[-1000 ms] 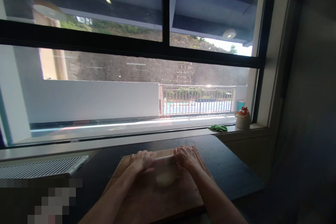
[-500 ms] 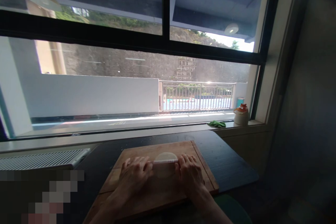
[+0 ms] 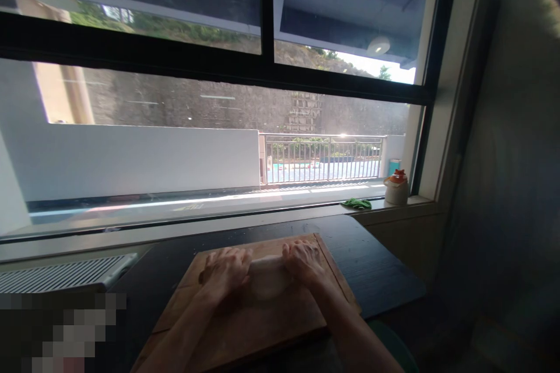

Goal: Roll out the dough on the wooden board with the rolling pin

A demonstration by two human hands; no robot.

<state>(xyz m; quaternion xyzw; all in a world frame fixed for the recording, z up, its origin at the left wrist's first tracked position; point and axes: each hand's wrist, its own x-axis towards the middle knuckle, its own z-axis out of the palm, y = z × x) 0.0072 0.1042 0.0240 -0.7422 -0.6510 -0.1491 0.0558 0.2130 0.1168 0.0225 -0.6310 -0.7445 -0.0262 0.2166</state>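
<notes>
A pale, flattened round of dough point(image 3: 268, 288) lies on a wooden board point(image 3: 238, 335). Across its far part runs a light-coloured rolling pin point(image 3: 266, 261), its ends covered by my hands. My left hand point(image 3: 227, 266) is curled over the left end, fingers bent forward. Over on the right end, my right hand point(image 3: 303, 259) has its fingers closed around the pin in the same way. Both palms face down, with the dough between and nearer than the hands.
The board rests on a dark table point(image 3: 371, 271) below a wide window. On the sill are a green cloth point(image 3: 357, 204) and a white container with an orange top point(image 3: 396, 187). A slatted white radiator point(image 3: 74, 274) stands left; a green rounded object point(image 3: 391, 347) is below right.
Both hands have pushed the rolling pin away from me, toward the far edge of the dough. More of the dough shows on my side of the pin. The view has turned slightly right.
</notes>
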